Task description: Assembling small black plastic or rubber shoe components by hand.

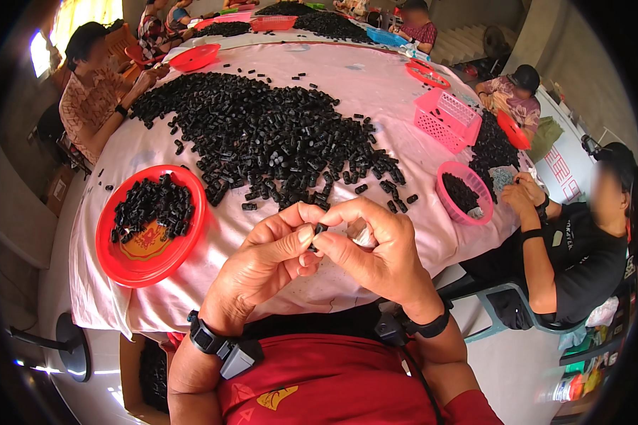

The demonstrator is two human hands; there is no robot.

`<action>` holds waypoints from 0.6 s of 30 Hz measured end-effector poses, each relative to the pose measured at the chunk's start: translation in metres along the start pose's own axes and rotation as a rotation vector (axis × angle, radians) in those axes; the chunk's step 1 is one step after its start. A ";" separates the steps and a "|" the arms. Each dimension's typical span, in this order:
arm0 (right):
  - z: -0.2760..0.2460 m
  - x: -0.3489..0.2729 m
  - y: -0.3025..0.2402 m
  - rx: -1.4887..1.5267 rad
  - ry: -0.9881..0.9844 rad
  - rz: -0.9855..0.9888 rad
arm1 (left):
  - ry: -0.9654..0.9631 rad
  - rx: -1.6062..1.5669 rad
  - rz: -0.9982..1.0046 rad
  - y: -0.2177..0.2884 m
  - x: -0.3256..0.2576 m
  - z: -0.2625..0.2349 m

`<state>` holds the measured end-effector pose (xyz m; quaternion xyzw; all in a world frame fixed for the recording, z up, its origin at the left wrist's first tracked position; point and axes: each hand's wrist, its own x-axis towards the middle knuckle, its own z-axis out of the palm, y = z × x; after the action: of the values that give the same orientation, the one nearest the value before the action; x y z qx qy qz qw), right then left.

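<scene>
My left hand (pixel 266 265) and my right hand (pixel 376 251) meet above the near edge of the table, fingertips pinched together on one small black cylindrical piece (pixel 318 231). Something pale shows inside my right palm, too hidden to identify. Just beyond my hands a big heap of small black pieces (pixel 262 134) spreads over the pink tablecloth (pixel 376 78). A round red plate (pixel 131 265) with a smaller pile of the same black pieces lies to the left of my left hand.
A round pink basket (pixel 446 198) with black pieces and a square pink basket (pixel 446 120) stand at the right. Several other people sit around the table: one in black at the right (pixel 574 248), one at the left (pixel 92 92). More red plates lie farther back.
</scene>
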<state>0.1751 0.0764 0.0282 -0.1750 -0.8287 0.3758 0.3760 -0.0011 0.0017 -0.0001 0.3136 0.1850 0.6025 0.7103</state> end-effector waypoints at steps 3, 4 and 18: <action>0.004 -0.002 0.012 0.202 0.028 0.001 | -0.024 -0.024 -0.049 -0.001 0.001 0.002; 0.004 -0.001 0.011 0.205 0.047 -0.016 | -0.037 -0.047 -0.073 0.000 0.001 0.003; 0.006 0.000 -0.005 0.121 0.111 -0.055 | 0.022 0.127 0.137 -0.002 0.001 0.003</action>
<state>0.1706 0.0697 0.0289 -0.1497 -0.7869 0.4044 0.4414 0.0027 0.0019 0.0013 0.3632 0.2090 0.6400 0.6441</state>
